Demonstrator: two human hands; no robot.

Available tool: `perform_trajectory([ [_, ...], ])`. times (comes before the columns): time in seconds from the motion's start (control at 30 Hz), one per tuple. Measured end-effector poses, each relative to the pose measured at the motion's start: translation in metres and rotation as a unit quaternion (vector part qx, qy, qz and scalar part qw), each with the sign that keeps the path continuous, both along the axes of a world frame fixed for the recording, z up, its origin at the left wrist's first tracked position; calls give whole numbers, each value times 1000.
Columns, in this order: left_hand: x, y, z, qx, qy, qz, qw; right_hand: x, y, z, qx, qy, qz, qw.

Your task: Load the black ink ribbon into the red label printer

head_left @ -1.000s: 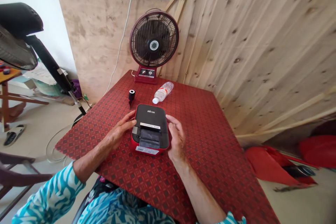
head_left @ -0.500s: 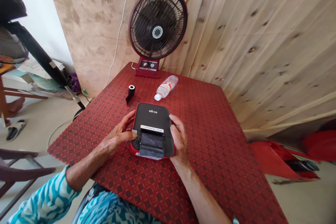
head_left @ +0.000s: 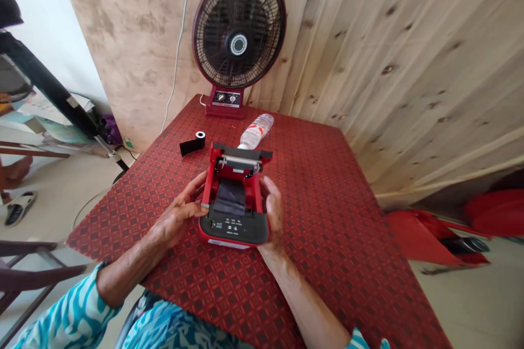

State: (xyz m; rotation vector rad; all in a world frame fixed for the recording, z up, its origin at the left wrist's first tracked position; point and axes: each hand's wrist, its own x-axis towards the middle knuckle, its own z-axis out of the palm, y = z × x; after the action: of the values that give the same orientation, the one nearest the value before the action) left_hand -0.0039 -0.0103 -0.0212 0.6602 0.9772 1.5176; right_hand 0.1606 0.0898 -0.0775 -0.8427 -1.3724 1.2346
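Observation:
A small red and black label printer (head_left: 234,229) rests on the patterned red table (head_left: 323,218), its lid (head_left: 241,154) swung up and back. Inside the red bay lies a strip of dark, shiny film (head_left: 230,199). My left hand (head_left: 180,215) grips the printer's left side, thumb on the edge by the front panel. Around the right side my right hand (head_left: 272,218) is closed, its fingers partly hidden behind the body. Beyond the printer, to the left, stands a small black roll (head_left: 193,145) with a white core and a loose tail.
A clear plastic bottle (head_left: 257,131) lies behind the printer, its cap end partly hidden by the lid. At the table's back stands a dark red fan (head_left: 238,43). A chair (head_left: 36,267) is at left, and a red plastic object (head_left: 426,234) is beyond the right edge.
The printer's lid has gone from shut to raised, exposing the bay and front buttons. The dark strip no longer covers the front panel. The black roll's tail now stretches further left.

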Motion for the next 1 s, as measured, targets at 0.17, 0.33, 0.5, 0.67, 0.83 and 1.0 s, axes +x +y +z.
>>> perform_trajectory([
  [0.17, 0, 0, 1, 12, 10, -7, 1000, -1, 3, 0, 7, 6, -2, 1000],
  [0.33, -7, -3, 5, 8, 88, -7, 996, -2, 8, 1, -14, -15, -7, 1000],
  [0.5, -10, -2, 33, 71, 415, 65, 905, -3, 10, 4, -33, -4, 7, 999],
  [0.67, -3, 38, 57, 102, 642, -105, 752, -4, 11, 9, -11, 9, 17, 1000],
  [0.83, 4, 83, 52, 17, 771, -139, 621, -8, 14, 6, -1, 22, 16, 1000],
  [1.0, 14, 89, 57, 12, 820, -150, 552, -10, 16, 7, 14, 37, 18, 999],
])
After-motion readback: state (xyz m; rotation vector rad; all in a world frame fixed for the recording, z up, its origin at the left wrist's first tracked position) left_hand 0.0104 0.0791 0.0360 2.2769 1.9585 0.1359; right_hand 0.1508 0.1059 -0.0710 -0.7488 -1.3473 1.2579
